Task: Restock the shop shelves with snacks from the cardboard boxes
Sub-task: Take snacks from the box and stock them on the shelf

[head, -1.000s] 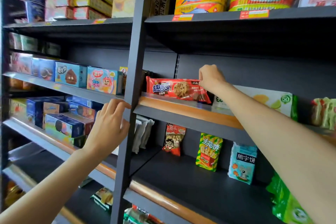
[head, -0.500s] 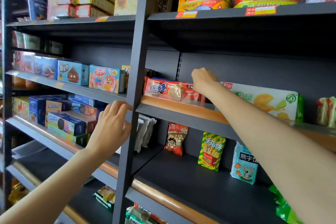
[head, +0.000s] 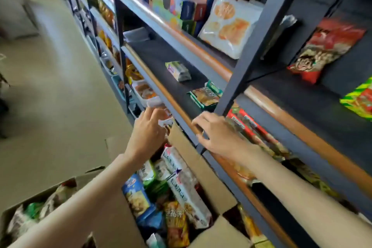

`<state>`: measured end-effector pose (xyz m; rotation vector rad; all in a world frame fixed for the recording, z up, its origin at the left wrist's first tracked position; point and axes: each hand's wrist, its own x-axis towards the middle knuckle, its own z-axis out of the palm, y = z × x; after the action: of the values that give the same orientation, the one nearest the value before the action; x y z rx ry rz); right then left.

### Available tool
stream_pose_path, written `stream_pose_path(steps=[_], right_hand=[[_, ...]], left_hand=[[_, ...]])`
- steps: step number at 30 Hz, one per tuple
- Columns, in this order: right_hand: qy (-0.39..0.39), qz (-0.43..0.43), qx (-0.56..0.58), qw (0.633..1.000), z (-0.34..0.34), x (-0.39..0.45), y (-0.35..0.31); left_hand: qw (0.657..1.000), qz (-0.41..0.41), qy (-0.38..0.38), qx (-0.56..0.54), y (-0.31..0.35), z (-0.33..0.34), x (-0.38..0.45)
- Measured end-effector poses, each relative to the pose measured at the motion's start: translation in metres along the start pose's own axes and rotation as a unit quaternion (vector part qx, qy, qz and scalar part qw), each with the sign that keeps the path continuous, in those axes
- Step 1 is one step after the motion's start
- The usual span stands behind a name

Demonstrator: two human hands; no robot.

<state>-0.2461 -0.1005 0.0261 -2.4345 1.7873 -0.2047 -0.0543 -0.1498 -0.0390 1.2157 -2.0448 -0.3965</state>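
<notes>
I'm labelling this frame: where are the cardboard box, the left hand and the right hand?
cardboard box [head: 203,169]: head view, on its bare flap beside the shelf.
left hand [head: 148,133]: head view, back of the hand.
right hand [head: 218,137]: head view, back of the hand.

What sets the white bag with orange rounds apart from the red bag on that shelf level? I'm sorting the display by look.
The white bag with orange rounds stands left of the dark upright post; the red bag stands right of it. The white bag is pale with orange discs printed on it; the red bag is mostly red with a darker picture, too blurred to read. Both lean back, upright, on the same shelf level.
</notes>
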Motion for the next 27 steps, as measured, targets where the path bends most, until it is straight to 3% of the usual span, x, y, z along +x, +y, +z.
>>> stream_pose_path(steps=[3,5,11,14,17,21,24,27], right_hand=[[-0.229,0.068,0.012,0.971,0.124,0.003,0.007],[-0.291,0.103,0.045,0.950,0.189,0.004,0.011],[-0.307,0.274,0.099,0.906,0.305,0.009,0.048],[-0.245,0.300,0.009,0.922,0.339,-0.002,0.048],[-0.184,0.285,-0.047,0.940,0.339,-0.011,0.039],[-0.158,0.258,0.030,0.953,0.314,-0.018,0.031],[-0.121,0.237,0.178,0.947,0.245,-0.018,0.019],[-0.114,0.184,0.247,0.944,0.141,-0.024,0.000]], left_hand=[[0.989,-0.101,-0.103,0.042,-0.062,0.010,-0.063],[0.976,-0.140,-0.146,0.079,-0.090,0.012,-0.098],[0.959,-0.161,-0.184,0.140,-0.131,0.021,-0.152],[0.957,-0.148,-0.196,0.154,-0.138,0.033,-0.167],[0.955,-0.159,-0.206,0.146,-0.132,0.044,-0.176],[0.955,-0.145,-0.234,0.112,-0.109,0.049,-0.164],[0.955,-0.123,-0.257,0.089,-0.088,0.042,-0.135],[0.960,-0.063,-0.270,0.045,-0.054,0.032,-0.090]])
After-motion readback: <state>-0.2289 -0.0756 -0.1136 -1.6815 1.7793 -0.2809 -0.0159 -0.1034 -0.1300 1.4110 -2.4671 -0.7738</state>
